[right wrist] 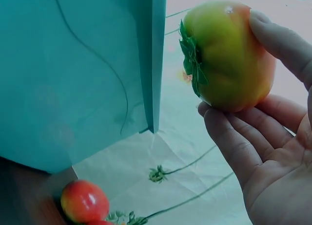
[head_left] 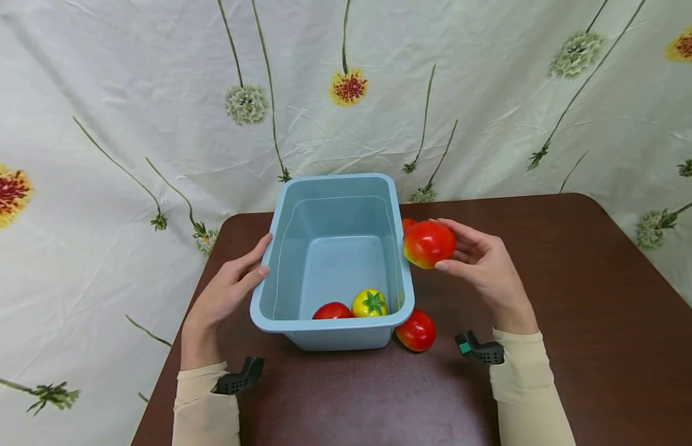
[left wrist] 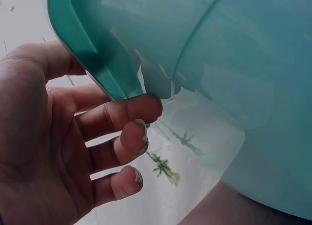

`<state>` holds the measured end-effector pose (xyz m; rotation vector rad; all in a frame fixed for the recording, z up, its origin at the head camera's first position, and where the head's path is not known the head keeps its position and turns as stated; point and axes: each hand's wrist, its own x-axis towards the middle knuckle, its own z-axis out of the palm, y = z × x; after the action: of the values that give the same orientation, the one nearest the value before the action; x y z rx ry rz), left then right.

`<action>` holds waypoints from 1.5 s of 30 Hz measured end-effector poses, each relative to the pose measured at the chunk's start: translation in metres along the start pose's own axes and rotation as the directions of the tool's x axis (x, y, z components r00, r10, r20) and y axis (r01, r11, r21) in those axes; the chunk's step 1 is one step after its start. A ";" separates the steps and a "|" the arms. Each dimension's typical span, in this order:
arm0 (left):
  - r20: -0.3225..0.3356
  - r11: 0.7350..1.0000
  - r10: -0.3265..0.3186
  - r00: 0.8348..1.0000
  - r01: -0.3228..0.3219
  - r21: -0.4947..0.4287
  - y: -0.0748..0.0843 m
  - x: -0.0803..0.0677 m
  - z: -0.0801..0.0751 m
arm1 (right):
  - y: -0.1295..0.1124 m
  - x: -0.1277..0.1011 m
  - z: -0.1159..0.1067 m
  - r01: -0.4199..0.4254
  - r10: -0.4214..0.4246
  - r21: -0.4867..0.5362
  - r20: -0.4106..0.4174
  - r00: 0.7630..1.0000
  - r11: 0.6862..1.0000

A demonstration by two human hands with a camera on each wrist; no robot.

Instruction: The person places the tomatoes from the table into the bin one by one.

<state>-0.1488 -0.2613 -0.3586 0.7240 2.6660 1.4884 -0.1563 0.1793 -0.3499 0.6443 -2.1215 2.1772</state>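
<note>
Beside the pale-blue plastic tub (head_left: 334, 248), the right hand (head_left: 485, 266) loosely cradles a red-yellow toy tomato (head_left: 428, 243); the left hand (head_left: 228, 291), fingers relaxed, steadies the rim. That loose hold could let it roll onto the bench (head_left: 574, 297).

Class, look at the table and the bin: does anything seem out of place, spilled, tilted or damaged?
Nothing stands out. The blue bin sits upright on the table, steadied by the left hand; the right hand holds a tomato beside it. Loose tomatoes look undamaged.
</note>
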 end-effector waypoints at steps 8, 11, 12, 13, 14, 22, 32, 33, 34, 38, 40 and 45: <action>-0.003 1.000 0.001 1.000 -0.001 0.010 0.000 0.001 0.000 | -0.003 0.001 0.010 -0.053 0.053 -0.060 0.008 0.999 0.997; -0.004 1.000 0.002 1.000 -0.002 0.013 -0.001 0.002 0.001 | -0.003 0.002 0.015 -0.070 0.072 -0.069 0.014 0.997 0.995; -0.005 1.000 -0.001 1.000 0.002 0.012 -0.001 0.002 0.001 | -0.003 0.002 0.017 -0.077 0.078 -0.068 0.017 0.997 0.995; -0.006 1.000 -0.002 1.000 0.002 0.012 -0.001 0.002 0.001 | -0.003 0.003 0.020 -0.079 0.081 -0.068 0.021 0.997 0.995; -0.007 1.000 -0.004 1.000 0.004 0.012 -0.001 0.002 0.001 | -0.004 0.003 0.022 -0.084 0.086 -0.064 0.024 0.996 0.994; -0.005 1.000 -0.004 1.000 0.004 0.007 0.001 0.002 0.001 | -0.004 0.005 0.042 -0.048 0.050 -0.095 0.016 0.999 0.994; 0.006 1.000 -0.018 1.000 0.018 -0.001 0.000 0.004 0.001 | -0.003 0.004 0.045 0.013 -0.011 -0.091 0.015 1.000 0.996; 0.006 1.000 -0.019 1.000 0.019 -0.002 0.000 0.004 0.001 | -0.003 0.004 0.043 0.014 -0.013 -0.086 0.013 1.000 0.996; 0.006 1.000 -0.023 1.000 0.023 -0.003 0.000 0.004 0.001 | -0.003 0.004 0.042 0.011 -0.011 -0.086 0.009 1.000 0.996; 0.004 1.000 -0.029 1.000 0.029 -0.004 0.000 0.004 0.001 | -0.001 0.005 0.035 -0.008 0.007 -0.108 -0.008 1.000 0.994; 0.003 0.999 -0.032 0.999 0.032 -0.002 0.000 0.003 0.002 | 0.001 0.006 0.031 -0.026 0.026 -0.118 -0.006 1.000 0.993; 0.003 1.000 -0.031 1.000 0.031 -0.003 0.000 0.002 0.001 | 0.003 0.005 0.022 -0.070 0.072 -0.095 0.016 0.997 0.993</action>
<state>-0.1503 -0.2593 -0.3588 0.6806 2.6597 1.4827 -0.1561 0.1566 -0.3512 0.5939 -2.2755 2.0974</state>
